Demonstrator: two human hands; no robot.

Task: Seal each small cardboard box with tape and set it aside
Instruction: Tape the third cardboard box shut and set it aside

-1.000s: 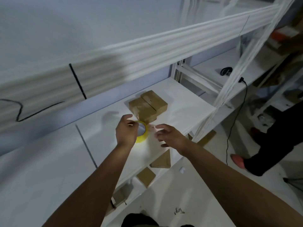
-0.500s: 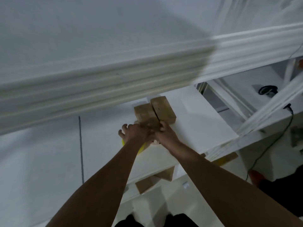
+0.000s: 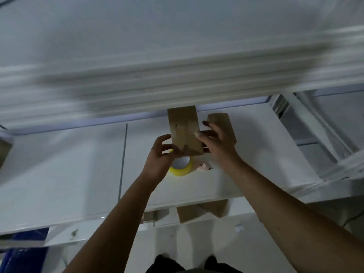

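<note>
We hold a small cardboard box between both hands above the white worktop. Our left hand has its grip clamped on the box's near left corner, and our right hand is clamped on its right side. Just below our left grip lies a yellow tape roll. Behind our right grip rests a second box.

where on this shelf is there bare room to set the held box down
Widest bare patch: the shelf left of the dark seam line. Also free at the right end, past the second box. Crowded mid-shelf: tape roll, both hands and the held box.
</note>
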